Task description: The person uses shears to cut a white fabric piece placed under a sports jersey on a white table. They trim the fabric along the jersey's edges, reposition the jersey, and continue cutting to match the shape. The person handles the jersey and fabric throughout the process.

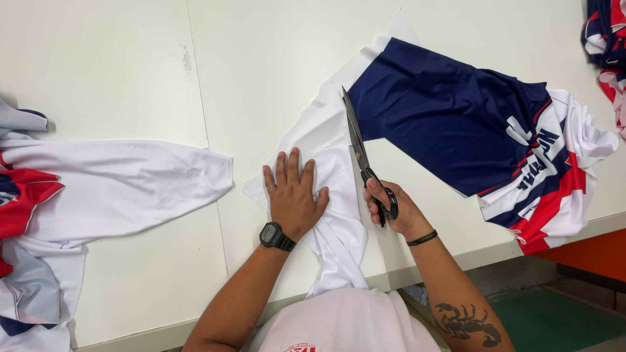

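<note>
My left hand (pixel 292 191) lies flat with fingers spread on a strip of white fabric (pixel 326 146) on the white table (pixel 130 72), pressing it down. A black watch sits on that wrist. My right hand (pixel 390 207) grips the black handles of large scissors (pixel 357 143). Their blades point away from me along the edge where the white fabric meets a navy printed panel (pixel 450 114). That panel runs right into red, white and navy printing (pixel 548 189). The white strip trails off the table's near edge toward my body.
A pile of white, red and navy fabric pieces (pixel 111 186) lies at the left. More printed pieces (pixel 605 39) sit at the far right corner. The table's front edge (pixel 456 261) runs below my hands, with a green floor (pixel 561 319) and an orange surface beyond it.
</note>
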